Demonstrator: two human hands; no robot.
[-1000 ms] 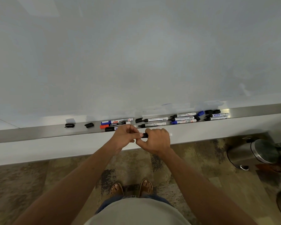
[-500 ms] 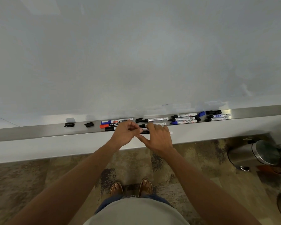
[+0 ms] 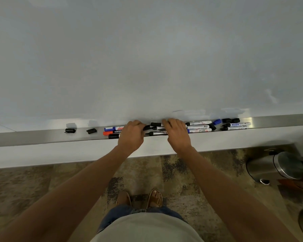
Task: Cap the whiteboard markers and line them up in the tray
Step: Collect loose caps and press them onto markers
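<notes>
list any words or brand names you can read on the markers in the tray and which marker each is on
"camlin", cut off by the left hand: white print on the black barrel of the orange-capped marker.
Red label on the white, blue-capped marker: too blurred to read.
Blue outlined letters on the silver marker at the right end of the steel tray: not legible.
Small print on the silver markers beside the right hand, such as the middle one: too small to read.

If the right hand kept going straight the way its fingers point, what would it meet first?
Probably the whiteboard. The right hand reaches over the tray with its fingers already at the back edge above the markers, so the board's lower face looks next, though depth is unclear.
</notes>
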